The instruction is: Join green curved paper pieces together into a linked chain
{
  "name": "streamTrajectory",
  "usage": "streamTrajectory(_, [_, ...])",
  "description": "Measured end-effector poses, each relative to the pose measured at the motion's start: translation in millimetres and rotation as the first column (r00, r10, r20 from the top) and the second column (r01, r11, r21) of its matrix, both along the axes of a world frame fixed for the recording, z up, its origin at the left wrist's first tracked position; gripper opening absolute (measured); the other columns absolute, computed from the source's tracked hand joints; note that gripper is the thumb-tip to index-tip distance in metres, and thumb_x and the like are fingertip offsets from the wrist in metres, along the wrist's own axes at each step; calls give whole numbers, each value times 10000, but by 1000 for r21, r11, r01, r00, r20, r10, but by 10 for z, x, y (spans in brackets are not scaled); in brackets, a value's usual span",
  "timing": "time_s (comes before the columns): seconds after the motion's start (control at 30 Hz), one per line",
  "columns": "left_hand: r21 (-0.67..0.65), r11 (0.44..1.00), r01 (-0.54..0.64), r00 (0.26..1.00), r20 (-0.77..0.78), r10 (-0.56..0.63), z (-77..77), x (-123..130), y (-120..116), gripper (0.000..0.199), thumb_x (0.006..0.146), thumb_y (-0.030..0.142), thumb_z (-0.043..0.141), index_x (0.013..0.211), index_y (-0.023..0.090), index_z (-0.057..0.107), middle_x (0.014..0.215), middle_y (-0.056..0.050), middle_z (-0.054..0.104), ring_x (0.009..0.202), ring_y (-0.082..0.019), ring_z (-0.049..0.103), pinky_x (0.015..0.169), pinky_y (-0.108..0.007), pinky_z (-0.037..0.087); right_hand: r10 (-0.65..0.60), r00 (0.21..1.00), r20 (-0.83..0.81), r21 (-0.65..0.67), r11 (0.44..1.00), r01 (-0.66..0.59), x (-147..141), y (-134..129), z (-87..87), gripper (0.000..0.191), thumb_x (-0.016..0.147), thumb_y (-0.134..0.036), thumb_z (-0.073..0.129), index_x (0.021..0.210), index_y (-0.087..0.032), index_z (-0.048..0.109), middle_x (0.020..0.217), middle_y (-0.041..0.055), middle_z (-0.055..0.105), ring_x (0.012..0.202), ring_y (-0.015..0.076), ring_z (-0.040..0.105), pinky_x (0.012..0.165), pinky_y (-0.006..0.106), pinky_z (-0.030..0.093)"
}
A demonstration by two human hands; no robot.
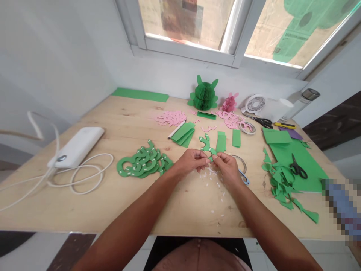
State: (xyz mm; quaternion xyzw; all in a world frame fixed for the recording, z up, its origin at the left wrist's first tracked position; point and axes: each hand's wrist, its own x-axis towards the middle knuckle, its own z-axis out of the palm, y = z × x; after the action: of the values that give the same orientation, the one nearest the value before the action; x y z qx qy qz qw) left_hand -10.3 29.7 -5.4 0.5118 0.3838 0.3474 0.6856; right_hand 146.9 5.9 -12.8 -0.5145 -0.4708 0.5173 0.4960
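Note:
My left hand (194, 160) and my right hand (225, 163) meet near the middle of the table, fingers pinched on a curved green paper cutout (208, 145). Small white strips show on the cutout, which sticks up beyond my fingertips. Tiny white scraps (214, 177) lie scattered below my hands. To the left of my left hand is a pile of similar green cutouts (143, 162) with white strips on them. Close by my right hand are a roll of tape (241, 163) and a blue-handled tool (244, 177), partly hidden by the hand.
Pink cutouts (172, 117), folded green paper (183, 134) and a paper honeycomb figure (204, 96) stand or lie farther back. Black scissors (297, 167) rest on green sheets (307, 158) at right, beside green offcuts (282, 180). A white power bank (79, 146) with a looping cable (93, 188) occupies the left.

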Motion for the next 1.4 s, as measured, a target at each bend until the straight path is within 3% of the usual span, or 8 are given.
streamTrajectory(0.3, [34,999,36,999,-31,-35,13,-20,1,260,620,348,723,642,115,610,554,-15,615,471,-81,523,452,-198,418,-25,998,-64,-35,999,23,0,24,6,251,672,-413,678,658,-168,625,488,-40,509,461,86,406,463,217,290])
streamTrajectory(0.57, [8,999,47,998,-47,-47,35,18,-32,289,633,356,711,753,112,613,646,-42,645,550,-107,568,432,-190,417,-77,996,-46,46,996,79,8,33,-18,205,689,-363,676,632,-171,633,486,-47,501,466,74,399,460,206,293])
streamTrajectory(0.83, [71,995,64,992,-117,-55,-32,27,-26,237,656,338,679,629,121,587,582,-37,638,495,-98,545,440,-197,415,-51,996,-70,26,998,53,-24,2,21,199,664,-367,693,673,-173,646,558,-42,565,509,85,459,509,210,356])
streamTrajectory(1.03, [83,991,109,983,-155,-95,-10,6,-37,234,652,349,679,664,128,604,588,-17,620,519,-104,549,448,-196,411,-69,995,-66,9,998,69,1,20,-28,215,644,-370,711,680,-169,644,585,-32,604,499,93,494,507,219,376])
streamTrajectory(1.23, [22,998,-58,998,-24,59,78,-37,-4,291,668,367,678,831,133,616,698,-41,657,610,-125,586,499,-214,435,-24,997,-74,15,1000,25,-14,-4,9,217,664,-375,697,695,-168,644,604,-13,622,519,106,524,500,219,407])
streamTrajectory(1.4, [-8,994,-110,992,65,111,34,-30,22,226,679,346,677,714,132,612,648,-35,653,568,-108,573,517,-217,439,41,999,24,44,998,-42,-15,-15,-15,239,701,-391,663,746,-157,650,623,7,618,522,111,510,471,213,395])
